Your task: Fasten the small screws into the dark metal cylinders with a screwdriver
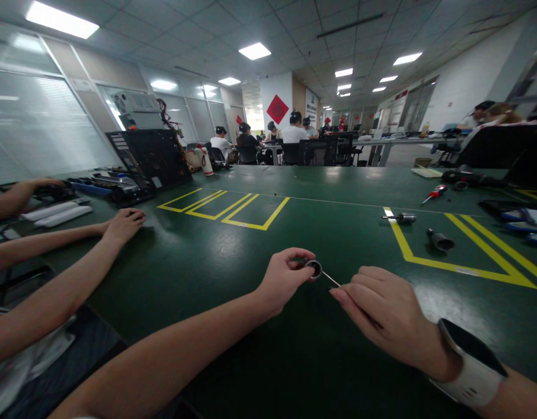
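Between the thumb and fingers of my left hand is a small dark metal cup, its round opening turned partly toward me. A thin metal rod runs from the cup's edge to my right hand, which pinches its other end. Whether the rod enters the cup or only touches it, I cannot tell. Both hands hover over the green table. To the right lie a similar metal cup with a shank and a metal cylinder with a thin shaft.
A red-handled screwdriver and a dark power tool lie at the far right. Yellow tape marks the tabletop. A co-worker's hand rests at left, near white rods and a black computer case.
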